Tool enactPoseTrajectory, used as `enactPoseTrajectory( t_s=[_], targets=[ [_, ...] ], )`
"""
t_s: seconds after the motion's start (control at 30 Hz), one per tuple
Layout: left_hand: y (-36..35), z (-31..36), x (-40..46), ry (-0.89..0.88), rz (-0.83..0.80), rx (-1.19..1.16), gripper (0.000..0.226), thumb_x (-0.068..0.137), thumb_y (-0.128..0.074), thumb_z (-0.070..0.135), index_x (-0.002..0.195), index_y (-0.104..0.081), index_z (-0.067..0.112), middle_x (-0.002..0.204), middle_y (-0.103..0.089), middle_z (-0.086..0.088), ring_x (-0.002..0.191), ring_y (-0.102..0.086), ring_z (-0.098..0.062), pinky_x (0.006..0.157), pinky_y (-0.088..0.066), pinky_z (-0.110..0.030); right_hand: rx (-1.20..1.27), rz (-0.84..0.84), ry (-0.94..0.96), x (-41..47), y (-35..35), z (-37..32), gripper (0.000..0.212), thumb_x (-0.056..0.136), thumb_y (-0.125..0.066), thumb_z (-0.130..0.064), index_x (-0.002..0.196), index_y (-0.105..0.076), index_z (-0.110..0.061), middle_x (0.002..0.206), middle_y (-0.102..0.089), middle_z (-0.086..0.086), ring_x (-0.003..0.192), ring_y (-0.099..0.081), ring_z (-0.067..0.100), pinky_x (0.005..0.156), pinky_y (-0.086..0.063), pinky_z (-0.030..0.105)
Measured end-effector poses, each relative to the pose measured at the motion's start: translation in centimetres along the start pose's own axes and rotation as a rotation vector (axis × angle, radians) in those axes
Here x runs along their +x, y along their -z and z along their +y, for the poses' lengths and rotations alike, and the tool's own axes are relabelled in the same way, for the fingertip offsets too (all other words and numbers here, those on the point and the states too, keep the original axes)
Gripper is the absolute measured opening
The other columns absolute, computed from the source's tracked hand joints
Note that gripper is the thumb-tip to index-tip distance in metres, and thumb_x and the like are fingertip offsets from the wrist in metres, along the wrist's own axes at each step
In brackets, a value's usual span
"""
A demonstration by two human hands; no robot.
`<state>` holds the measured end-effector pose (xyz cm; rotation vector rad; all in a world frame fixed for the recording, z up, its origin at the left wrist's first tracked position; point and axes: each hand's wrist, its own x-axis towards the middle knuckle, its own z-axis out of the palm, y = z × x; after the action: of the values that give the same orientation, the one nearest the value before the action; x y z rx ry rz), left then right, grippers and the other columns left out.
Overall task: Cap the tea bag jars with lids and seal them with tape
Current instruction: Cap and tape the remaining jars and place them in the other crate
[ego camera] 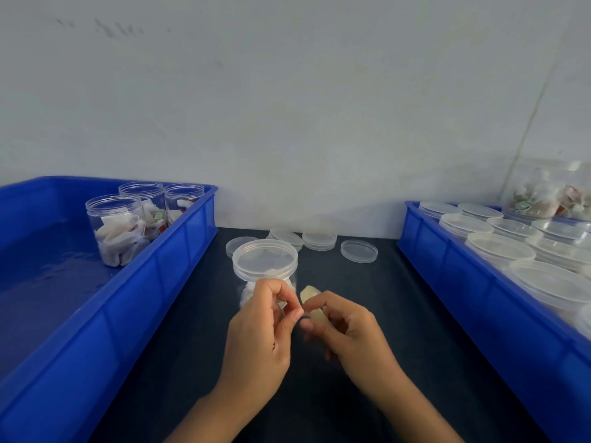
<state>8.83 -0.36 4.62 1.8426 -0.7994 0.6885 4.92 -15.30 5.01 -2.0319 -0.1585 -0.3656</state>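
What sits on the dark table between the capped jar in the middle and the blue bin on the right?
In the head view, one loose clear lid lies flat between the capped jar and the right blue bin.

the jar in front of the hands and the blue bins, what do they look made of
Jar: clear, glossy plastic by the look; the white tea bags show through its wall, and its lid is see-through too. Glass cannot be ruled out.
Blue bins: opaque moulded plastic, smooth with a slight sheen and ribbed side walls.

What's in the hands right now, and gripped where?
Right hand holds the tape roll by its rim. Left hand pinches at its edge, apparently the tape's loose end; too small to confirm.
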Motion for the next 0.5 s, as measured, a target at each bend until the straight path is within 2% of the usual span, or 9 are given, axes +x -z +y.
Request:
enactPoseTrajectory(
  t_s=[0.13,0.23,0.37,0.5],
  targets=[
    [-0.04,0.11,-0.13,-0.096,0.004,0.030,0.010,0.095,-0.050,0.028,0.103,-0.046,0.030,0.081,-0.057,0.010,0.069,-0.058,-0.008,0.059,-0.047,-0.012,-0.036,0.020,0.007,-0.17,0.13,-0.24,0.015,0.095,-0.058,-0.023,0.084,-0.067,-0.029,0.074,-0.067,0.002,0.062,-0.058,0.025,0.060,-0.051,0.040],
    [-0.06,-0.02,-0.05,-0.100,-0.011,0.090,0.021,0.093,-0.053,0.037,0.110,-0.047,0.027,0.093,-0.054,0.011,0.072,-0.057,-0.005,0.062,-0.045,-0.006,-0.085,0.000,0.030,-0.31,0.05,-0.47,0.018,0.097,-0.053,-0.023,0.087,-0.066,-0.031,0.077,-0.066,-0.003,0.066,-0.058,0.024,0.064,-0.052,0.045],
    [0.17,-0.40,0.01,-0.102,-0.050,0.130,0.023,0.087,-0.054,0.039,0.095,-0.061,0.018,0.090,-0.061,0.011,0.071,-0.060,-0.004,0.064,-0.053,-0.017,-0.174,-0.026,0.070,-0.41,-0.08,-0.54,0.020,0.099,-0.049,-0.020,0.091,-0.063,-0.033,0.079,-0.065,-0.007,0.068,-0.059,0.018,0.067,-0.052,0.046],
    [0.22,-0.60,0.15,-0.102,-0.046,0.113,0.031,0.086,-0.050,0.040,0.081,-0.061,0.012,0.076,-0.063,0.008,0.064,-0.062,-0.006,0.054,-0.055,-0.029,-0.266,-0.049,0.095,-0.47,-0.12,-0.57,0.023,0.100,-0.046,-0.025,0.102,-0.060,-0.043,0.081,-0.064,-0.009,0.069,-0.059,0.016,0.070,-0.052,0.044]
  ],
)
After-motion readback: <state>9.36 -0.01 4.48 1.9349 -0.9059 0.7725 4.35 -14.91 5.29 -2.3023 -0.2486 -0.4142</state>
